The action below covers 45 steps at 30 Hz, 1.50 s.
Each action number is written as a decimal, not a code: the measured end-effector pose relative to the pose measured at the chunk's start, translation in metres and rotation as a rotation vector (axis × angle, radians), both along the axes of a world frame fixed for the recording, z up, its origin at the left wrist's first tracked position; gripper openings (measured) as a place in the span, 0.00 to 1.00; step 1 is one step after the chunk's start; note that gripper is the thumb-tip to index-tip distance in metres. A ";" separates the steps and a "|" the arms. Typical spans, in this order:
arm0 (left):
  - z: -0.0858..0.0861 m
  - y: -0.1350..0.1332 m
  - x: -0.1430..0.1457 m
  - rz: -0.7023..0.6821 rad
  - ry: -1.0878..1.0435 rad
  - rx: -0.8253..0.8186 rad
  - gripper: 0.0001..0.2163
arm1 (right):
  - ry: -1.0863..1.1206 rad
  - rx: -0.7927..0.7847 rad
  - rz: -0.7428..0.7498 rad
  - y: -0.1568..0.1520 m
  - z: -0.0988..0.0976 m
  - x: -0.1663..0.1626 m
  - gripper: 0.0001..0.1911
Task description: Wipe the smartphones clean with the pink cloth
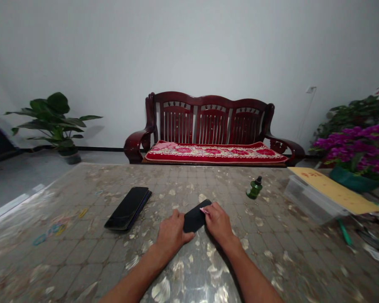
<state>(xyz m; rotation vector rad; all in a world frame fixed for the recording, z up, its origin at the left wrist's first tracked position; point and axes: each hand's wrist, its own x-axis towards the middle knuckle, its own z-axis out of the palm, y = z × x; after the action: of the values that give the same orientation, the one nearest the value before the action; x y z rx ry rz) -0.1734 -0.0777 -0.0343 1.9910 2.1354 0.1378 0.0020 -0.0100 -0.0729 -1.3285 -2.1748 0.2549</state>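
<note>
A dark, flat phone (194, 218) lies slantwise on the patterned tabletop (164, 261) in front of me. My left hand (172, 231) grips its near left end, thumb along the lower edge and fingers at the upper edge. At the far right end, my right hand (218, 221) pinches a small pink cloth (204, 210) against the phone's face. Most of the cloth is hidden in my fingers. To the left, a larger black tablet-like device (128, 209) rests on something dark, apart from both hands. A small green bottle (254, 188) with a dark cap stands to the right.
Coloured bands (52, 230) and a yellow strip (83, 213) lie at left. A clear plastic box (306, 201) with a yellow envelope (333, 188) on top stands at right, near a green-handled tool (345, 232) and a flower pot (353, 180). Beyond the table is a wooden bench (208, 101).
</note>
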 end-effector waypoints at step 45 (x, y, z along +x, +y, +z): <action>-0.018 0.059 -0.013 0.456 -1.112 -0.066 0.25 | 0.343 -0.281 -0.036 -0.018 -0.008 -0.029 0.19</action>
<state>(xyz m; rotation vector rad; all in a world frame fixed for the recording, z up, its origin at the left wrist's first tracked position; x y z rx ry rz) -0.1864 -0.0186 -0.0525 0.9128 1.6780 0.9599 -0.0270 -0.0282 -0.0805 -1.3544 -1.8726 0.7404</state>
